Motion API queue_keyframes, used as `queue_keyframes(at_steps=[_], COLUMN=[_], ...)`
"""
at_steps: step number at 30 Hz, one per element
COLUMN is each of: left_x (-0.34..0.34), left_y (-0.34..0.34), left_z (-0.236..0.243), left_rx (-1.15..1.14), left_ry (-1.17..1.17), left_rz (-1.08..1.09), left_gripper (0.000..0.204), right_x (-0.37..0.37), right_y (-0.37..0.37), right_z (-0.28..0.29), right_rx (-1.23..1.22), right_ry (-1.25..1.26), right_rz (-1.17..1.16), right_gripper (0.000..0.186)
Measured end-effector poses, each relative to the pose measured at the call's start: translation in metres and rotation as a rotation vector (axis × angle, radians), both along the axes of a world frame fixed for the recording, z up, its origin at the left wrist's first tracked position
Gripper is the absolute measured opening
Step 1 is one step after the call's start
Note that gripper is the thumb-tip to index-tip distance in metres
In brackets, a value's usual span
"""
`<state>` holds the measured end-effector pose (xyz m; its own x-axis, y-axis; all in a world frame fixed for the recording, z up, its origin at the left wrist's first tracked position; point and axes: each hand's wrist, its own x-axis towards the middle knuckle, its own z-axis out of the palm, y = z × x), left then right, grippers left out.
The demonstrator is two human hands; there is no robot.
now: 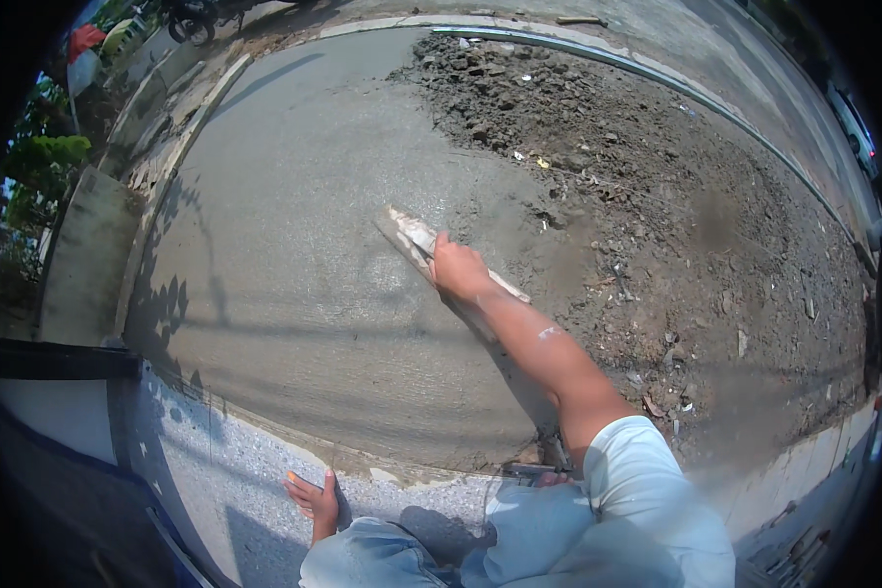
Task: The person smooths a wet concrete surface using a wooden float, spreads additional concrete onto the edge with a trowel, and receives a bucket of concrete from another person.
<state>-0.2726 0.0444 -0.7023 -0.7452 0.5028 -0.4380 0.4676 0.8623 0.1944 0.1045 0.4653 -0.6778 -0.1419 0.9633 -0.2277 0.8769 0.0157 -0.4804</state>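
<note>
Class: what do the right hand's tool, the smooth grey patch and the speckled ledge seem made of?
Tool: probably wood; rough, plank-like, smeared pale.
Grey patch: apparently wet cement, smoothed and glistening.
Ledge: perhaps terrazzo or stone, given its flecked surface.

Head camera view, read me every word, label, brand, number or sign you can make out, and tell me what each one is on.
None: no text can be read anywhere in this view.
Smoothing tool in the right hand: no lettering visible.
Wet concrete: no marks that read as writing.
Scraps on the dirt: too small to tell.
Vehicle at the right edge: too small and blurred to tell.
</note>
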Motion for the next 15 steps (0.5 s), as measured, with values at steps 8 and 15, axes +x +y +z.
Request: queue_keyframes(at_steps=[8,15], left_x=[0.001,0.001], left_y=[0.004,0.008], left_z=[0.008,0.019], left_rx=[-0.009,-0.053], left_ry=[-0.031,-0.120], left_rz=[0.027,0.034], left_gripper=[0.114,0.120], right_x=[0.113,0.165], right_y=[0.026,0.032], right_z=[-0.003,-0.057], right_rx=[-0.058,0.028], right_ry=[-0.166,0.008], right_rz=[-0.585,-0.673], right_gripper=[0.048,0.069])
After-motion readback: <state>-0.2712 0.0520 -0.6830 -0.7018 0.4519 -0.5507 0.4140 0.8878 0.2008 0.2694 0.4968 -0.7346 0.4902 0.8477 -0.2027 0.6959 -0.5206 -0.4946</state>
